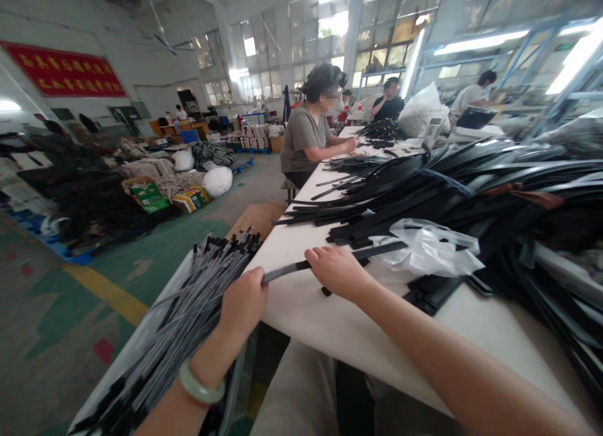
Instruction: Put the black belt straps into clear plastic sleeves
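Observation:
A dark flat strap point(285, 272) is stretched between my two hands above the near left edge of the white table point(292, 304). My left hand point(242, 301), with a pale green bangle on its wrist, is closed round the strap's left part. At the strap's black section, my right hand point(334, 269) is closed with its fingers pinched on it. Beyond the right hand a black strip point(381, 250) runs toward a crumpled clear plastic bag point(431, 247). A small black piece point(326, 291) lies on the table below my right hand.
Grey straps with black ends point(198, 298) lie heaped at my left, beside a cardboard box point(259, 219). Large bundles of black strips point(452, 178) cover the table's right side. A co-worker in a grey shirt point(306, 134) sits farther along the table.

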Available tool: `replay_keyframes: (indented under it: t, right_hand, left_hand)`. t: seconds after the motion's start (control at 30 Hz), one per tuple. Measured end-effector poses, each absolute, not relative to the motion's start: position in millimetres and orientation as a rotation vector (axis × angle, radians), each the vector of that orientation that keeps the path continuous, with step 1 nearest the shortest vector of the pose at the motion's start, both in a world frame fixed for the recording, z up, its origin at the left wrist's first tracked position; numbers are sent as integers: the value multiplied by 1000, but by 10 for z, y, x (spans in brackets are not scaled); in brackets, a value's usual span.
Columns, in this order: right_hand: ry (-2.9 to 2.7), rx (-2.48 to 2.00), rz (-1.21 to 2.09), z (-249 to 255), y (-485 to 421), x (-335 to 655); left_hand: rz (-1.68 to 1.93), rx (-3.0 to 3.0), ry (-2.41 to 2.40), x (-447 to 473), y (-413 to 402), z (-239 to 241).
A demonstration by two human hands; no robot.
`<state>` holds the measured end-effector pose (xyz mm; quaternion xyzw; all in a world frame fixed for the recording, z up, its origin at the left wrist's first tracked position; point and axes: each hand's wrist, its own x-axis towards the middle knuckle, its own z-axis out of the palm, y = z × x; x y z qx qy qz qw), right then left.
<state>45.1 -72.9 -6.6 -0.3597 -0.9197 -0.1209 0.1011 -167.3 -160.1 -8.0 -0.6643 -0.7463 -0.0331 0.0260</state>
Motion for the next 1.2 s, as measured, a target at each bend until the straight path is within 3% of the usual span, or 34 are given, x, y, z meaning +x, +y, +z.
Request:
replay_keyframes:
  t: [0.13, 0.27, 0.57, 0.87, 1.2]
  right_hand:
    - [-2606, -1276, -396, 4, -618, 551]
    - [-2647, -1218, -372, -2, -710, 464]
    - [-2689, -1268, -308, -16, -1066, 240]
    - [-2694, -1408, -330, -47, -669, 471]
    - [-2719, -1337, -266, -91, -860, 347]
  left_hand:
    - [-9, -1913, -2167, -1935, -1607, 56]
    - [6, -2005, -2035, -1906, -1562, 141]
    - [-127, -2154, -2023, -1285, -1430, -81]
    - [-105, -2035, -2103, -1701, -1361, -4]
    - [-260, -2213, -2049, -1287, -1330, -159]
